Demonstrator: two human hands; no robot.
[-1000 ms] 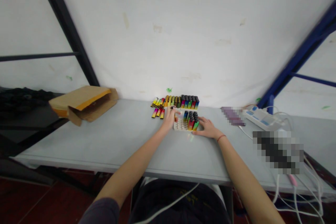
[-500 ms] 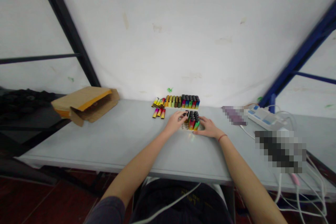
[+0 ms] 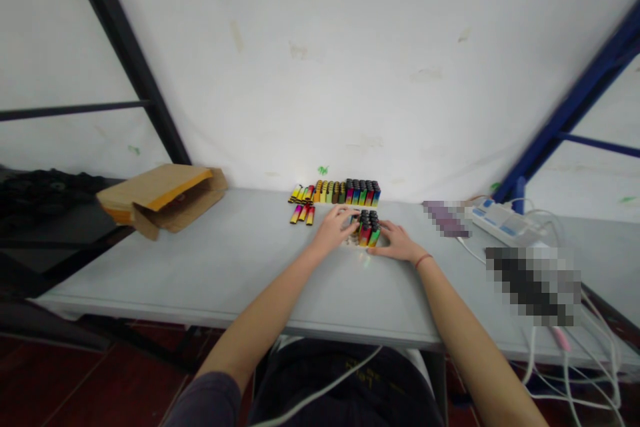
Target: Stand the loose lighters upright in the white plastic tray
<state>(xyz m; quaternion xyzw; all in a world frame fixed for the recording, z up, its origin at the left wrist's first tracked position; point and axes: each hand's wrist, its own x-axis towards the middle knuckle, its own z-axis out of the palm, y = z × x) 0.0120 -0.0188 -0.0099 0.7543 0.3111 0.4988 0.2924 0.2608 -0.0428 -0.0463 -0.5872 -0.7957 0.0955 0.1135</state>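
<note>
A small white tray (image 3: 356, 241) lies on the grey table (image 3: 250, 267), its right part filled with upright colourful lighters (image 3: 369, 229) with black caps. My left hand (image 3: 334, 228) hovers over the tray's left part and hides it. Its fingers are curled round a lighter at the edge of the standing group. My right hand (image 3: 397, 243) lies on the table against the tray's right side, thumb and fingers pressed to it. A row of upright lighters (image 3: 350, 192) stands behind by the wall, and a few loose lighters (image 3: 303, 213) lie flat to its left.
An open cardboard box (image 3: 160, 199) lies on its side at the table's back left. A white power strip (image 3: 500, 221) with cables and blurred-out objects (image 3: 530, 277) take up the right side. Dark frame bars rise at left and blue ones at right.
My left hand has come from the loose lighters at the back left to the tray and now covers its empty part. My right hand has stayed at the tray.
</note>
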